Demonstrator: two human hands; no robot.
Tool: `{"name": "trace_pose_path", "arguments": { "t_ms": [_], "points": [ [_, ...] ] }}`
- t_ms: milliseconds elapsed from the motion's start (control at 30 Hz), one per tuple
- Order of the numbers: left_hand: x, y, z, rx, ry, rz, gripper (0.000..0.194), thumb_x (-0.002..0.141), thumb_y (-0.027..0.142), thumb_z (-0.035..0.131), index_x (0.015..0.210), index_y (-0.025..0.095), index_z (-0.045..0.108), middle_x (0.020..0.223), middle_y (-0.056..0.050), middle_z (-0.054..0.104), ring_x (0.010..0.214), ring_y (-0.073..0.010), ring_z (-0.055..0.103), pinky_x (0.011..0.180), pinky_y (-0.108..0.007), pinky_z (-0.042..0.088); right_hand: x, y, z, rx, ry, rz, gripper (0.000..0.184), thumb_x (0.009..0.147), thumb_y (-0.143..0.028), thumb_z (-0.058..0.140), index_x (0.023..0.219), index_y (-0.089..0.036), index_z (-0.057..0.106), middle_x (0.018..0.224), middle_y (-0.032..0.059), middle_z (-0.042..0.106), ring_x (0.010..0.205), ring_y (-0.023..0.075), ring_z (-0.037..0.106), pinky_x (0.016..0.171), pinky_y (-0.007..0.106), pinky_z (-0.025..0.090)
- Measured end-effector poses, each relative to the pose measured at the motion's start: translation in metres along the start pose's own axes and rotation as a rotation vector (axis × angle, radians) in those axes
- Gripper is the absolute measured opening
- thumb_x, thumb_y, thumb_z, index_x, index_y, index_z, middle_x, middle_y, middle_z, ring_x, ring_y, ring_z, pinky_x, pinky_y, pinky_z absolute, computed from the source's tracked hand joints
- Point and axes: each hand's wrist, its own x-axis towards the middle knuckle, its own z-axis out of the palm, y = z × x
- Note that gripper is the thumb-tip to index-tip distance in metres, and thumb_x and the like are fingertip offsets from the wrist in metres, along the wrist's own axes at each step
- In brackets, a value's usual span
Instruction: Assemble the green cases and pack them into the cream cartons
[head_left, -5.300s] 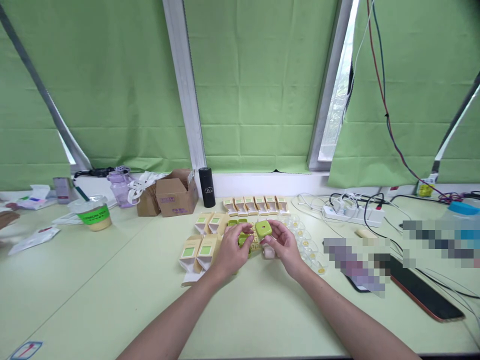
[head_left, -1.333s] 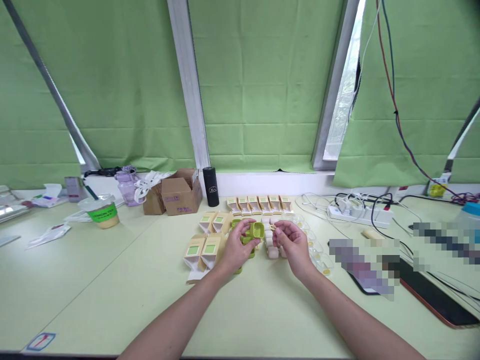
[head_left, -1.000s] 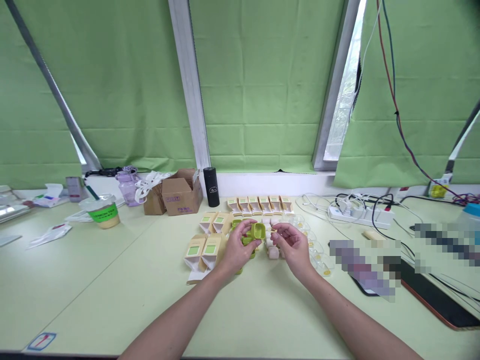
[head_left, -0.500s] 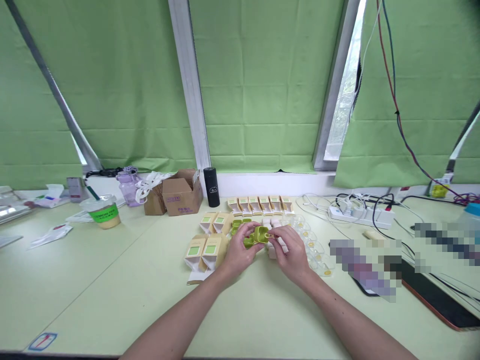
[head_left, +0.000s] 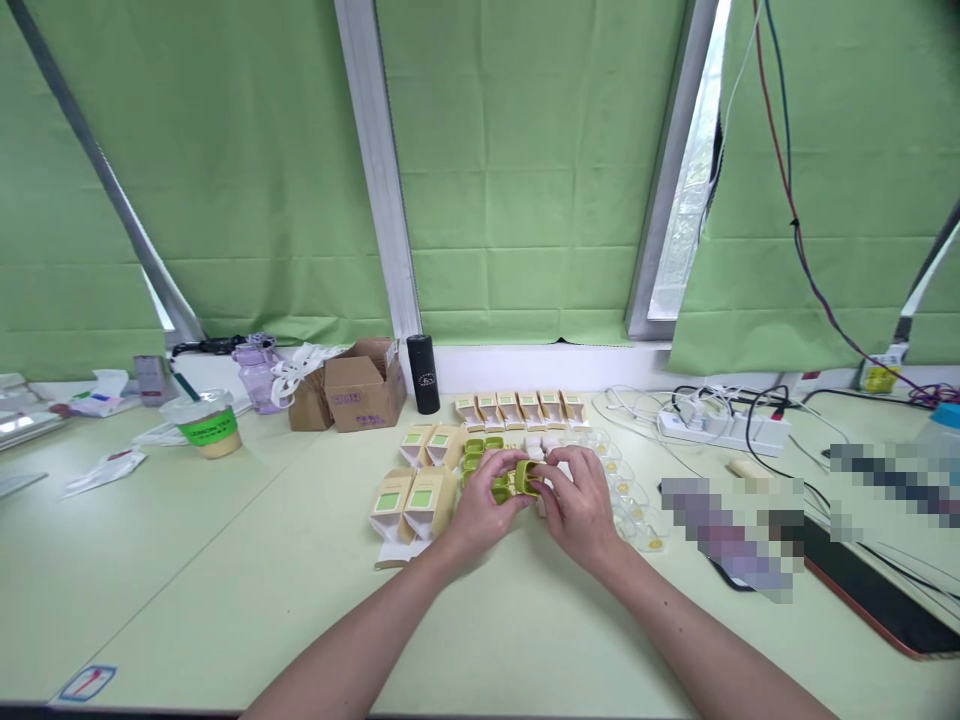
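My left hand (head_left: pixel 482 505) and my right hand (head_left: pixel 576 503) meet at the middle of the pale green table (head_left: pixel 225 580), both with fingers curled round a small green square case (head_left: pixel 523 478). Under the left hand lie more green cases (head_left: pixel 484 444). Small pale pink blocks (head_left: pixel 538 442) show just behind my right fingers. Clear little cups with yellow dots (head_left: pixel 628 492) line up to the right of my right hand. Tan and white cartons with green labels (head_left: pixel 409 497) stand to the left of my left hand, and a row of smaller ones (head_left: pixel 519 408) sits behind.
A black tumbler (head_left: pixel 424 373), open brown cardboard boxes (head_left: pixel 356 384), a purple bottle (head_left: pixel 255 372) and a lidded drink cup (head_left: pixel 201 424) stand at the back left. A white power strip with cables (head_left: pixel 726 424) and a dark tablet (head_left: pixel 874 598) lie at the right.
My right hand came in from the right and closed onto the green case held by my left hand. Both hands sank a little toward the table.
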Motion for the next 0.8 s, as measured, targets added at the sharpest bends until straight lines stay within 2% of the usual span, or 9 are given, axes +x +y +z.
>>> {"name": "trace_pose_path", "arguments": {
  "t_ms": [300,600,800],
  "points": [
    [0.0000,0.0007,-0.0001,-0.021,-0.011,0.007,0.049,0.080,0.007,0.076,0.124,0.028,0.070,0.127,-0.006,0.064,0.124,-0.0249,0.063,0.114,-0.045,0.050,-0.0005,-0.0013,0.0003,-0.009,-0.008,0.011,0.020,0.100,-0.011,0.058,0.109,-0.025,0.069,0.104,0.0088,0.063,0.098,0.0272,0.055,0.082,0.043,0.047],
    [-0.0009,0.0020,-0.0002,-0.048,-0.024,-0.008,0.049,0.079,0.004,0.074,0.122,0.028,0.071,0.127,-0.005,0.062,0.124,-0.0236,0.063,0.116,-0.045,0.050,-0.0006,-0.0011,0.0019,0.093,0.009,-0.008,0.022,0.099,-0.007,0.058,0.108,-0.024,0.068,0.104,0.0085,0.059,0.098,0.0261,0.052,0.079,0.040,0.049],
    [-0.0015,0.0040,-0.0003,-0.047,-0.027,0.006,0.052,0.080,0.002,0.071,0.124,0.029,0.072,0.128,-0.005,0.061,0.126,-0.0237,0.062,0.116,-0.045,0.051,-0.0010,-0.0013,0.0026,0.113,0.018,0.020,0.022,0.099,-0.006,0.058,0.104,-0.024,0.069,0.105,0.0082,0.056,0.102,0.0266,0.051,0.082,0.042,0.049]
  ]
}}
